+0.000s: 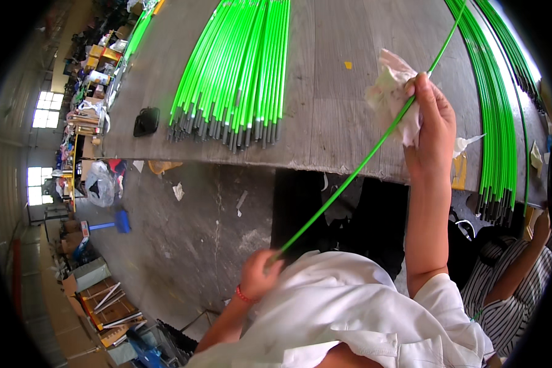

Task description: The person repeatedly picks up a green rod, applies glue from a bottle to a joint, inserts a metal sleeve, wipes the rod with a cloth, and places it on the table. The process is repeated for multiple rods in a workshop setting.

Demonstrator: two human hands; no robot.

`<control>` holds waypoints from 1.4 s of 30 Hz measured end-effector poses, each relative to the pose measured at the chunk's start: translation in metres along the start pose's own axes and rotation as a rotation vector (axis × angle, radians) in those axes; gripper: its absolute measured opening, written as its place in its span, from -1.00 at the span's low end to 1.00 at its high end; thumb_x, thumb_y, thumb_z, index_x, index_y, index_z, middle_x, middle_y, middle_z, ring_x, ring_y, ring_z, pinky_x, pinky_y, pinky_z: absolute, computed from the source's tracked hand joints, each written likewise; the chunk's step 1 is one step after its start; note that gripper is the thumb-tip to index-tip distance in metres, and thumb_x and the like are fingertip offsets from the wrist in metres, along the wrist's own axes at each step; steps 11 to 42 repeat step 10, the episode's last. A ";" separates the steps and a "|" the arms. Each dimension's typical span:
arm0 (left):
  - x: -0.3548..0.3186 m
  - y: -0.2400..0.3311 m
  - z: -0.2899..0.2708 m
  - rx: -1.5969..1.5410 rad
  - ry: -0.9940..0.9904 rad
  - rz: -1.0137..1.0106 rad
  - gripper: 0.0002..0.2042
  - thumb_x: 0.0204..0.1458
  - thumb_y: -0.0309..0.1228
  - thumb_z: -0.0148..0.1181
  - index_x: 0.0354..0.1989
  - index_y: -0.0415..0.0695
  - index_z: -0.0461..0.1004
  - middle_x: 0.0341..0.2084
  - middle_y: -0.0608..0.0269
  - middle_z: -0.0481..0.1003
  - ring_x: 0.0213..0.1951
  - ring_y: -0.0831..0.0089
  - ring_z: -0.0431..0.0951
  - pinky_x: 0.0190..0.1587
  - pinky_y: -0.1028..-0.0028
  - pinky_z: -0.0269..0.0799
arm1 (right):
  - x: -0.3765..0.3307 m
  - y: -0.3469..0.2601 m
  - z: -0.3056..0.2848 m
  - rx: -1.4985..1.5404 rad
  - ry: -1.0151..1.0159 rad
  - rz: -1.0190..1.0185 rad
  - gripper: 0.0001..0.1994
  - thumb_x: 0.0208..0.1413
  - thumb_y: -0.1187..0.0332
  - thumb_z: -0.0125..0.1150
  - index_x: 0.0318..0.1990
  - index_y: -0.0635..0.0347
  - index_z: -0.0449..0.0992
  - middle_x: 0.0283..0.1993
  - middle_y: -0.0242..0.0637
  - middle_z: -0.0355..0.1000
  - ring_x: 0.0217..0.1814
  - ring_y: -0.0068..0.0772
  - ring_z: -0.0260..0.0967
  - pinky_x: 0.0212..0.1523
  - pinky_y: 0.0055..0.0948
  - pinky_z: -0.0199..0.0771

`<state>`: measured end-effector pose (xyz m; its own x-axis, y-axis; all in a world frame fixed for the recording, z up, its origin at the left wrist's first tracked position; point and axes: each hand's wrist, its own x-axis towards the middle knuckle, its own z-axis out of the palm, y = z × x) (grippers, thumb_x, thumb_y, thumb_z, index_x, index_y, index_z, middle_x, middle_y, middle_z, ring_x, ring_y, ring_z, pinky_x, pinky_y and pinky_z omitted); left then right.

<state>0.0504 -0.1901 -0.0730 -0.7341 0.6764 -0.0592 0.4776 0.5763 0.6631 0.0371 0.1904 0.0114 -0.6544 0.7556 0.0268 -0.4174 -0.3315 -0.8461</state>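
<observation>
Mid-wipe: right hand point(432, 119) pinches white rag point(391, 95) round one green rod point(362, 165) over bench point(325, 122) near edge, left hand point(259, 275) grips its lower end below; bundles of rods point(236, 67) lie on bench, w/ wiped vs. unwiped unclear.

A grey wooden table point(325, 122) carries a big bundle of green rods point(236, 73), dark tips at its near edge; a black object point(146, 121) sits just left of them; more green rods point(497, 122) run along the right side; a tiny yellow scrap point(348, 64) lies mid-table.
</observation>
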 end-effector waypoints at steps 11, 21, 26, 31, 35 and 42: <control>0.010 -0.035 -0.050 -0.033 0.394 -0.187 -0.70 0.12 -0.43 -0.05 0.02 -0.20 0.29 -0.62 0.29 0.42 -0.61 0.42 0.39 -0.51 0.54 0.28 | 0.009 0.064 -0.022 -1.056 0.044 -0.430 -0.40 0.07 0.22 0.16 0.25 0.06 0.09 0.04 -0.08 0.35 0.14 -0.22 0.28 0.15 -0.51 0.17; 0.010 -0.035 -0.050 -0.033 0.394 -0.187 -0.70 0.12 -0.43 -0.05 0.02 -0.20 0.29 -0.62 0.29 0.42 -0.61 0.42 0.39 -0.51 0.54 0.28 | 0.009 0.064 -0.022 -1.056 0.044 -0.430 -0.40 0.07 0.22 0.16 0.25 0.06 0.09 0.04 -0.08 0.35 0.14 -0.22 0.28 0.15 -0.51 0.17; 0.010 -0.035 -0.050 -0.033 0.394 -0.187 -0.70 0.12 -0.43 -0.05 0.02 -0.20 0.29 -0.62 0.29 0.42 -0.61 0.42 0.39 -0.51 0.54 0.28 | 0.009 0.064 -0.022 -1.056 0.044 -0.430 -0.40 0.07 0.22 0.16 0.25 0.06 0.09 0.04 -0.08 0.35 0.14 -0.22 0.28 0.15 -0.51 0.17; 0.010 -0.035 -0.050 -0.033 0.394 -0.187 -0.70 0.12 -0.43 -0.05 0.02 -0.20 0.29 -0.62 0.29 0.42 -0.61 0.42 0.39 -0.51 0.54 0.28 | 0.009 0.064 -0.022 -1.056 0.044 -0.430 -0.40 0.07 0.22 0.16 0.25 0.06 0.09 0.04 -0.08 0.35 0.14 -0.22 0.28 0.15 -0.51 0.17; 0.010 -0.035 -0.050 -0.033 0.394 -0.187 -0.70 0.12 -0.43 -0.05 0.02 -0.20 0.29 -0.62 0.29 0.42 -0.61 0.42 0.39 -0.51 0.54 0.28 | 0.009 0.064 -0.022 -1.056 0.044 -0.430 -0.40 0.07 0.22 0.16 0.25 0.06 0.09 0.04 -0.08 0.35 0.14 -0.22 0.28 0.15 -0.51 0.17; 0.010 -0.035 -0.050 -0.033 0.394 -0.187 -0.70 0.12 -0.43 -0.05 0.02 -0.20 0.29 -0.62 0.29 0.42 -0.61 0.42 0.39 -0.51 0.54 0.28 | 0.009 0.064 -0.022 -1.056 0.044 -0.430 -0.40 0.07 0.22 0.16 0.25 0.06 0.09 0.04 -0.08 0.35 0.14 -0.22 0.28 0.15 -0.51 0.17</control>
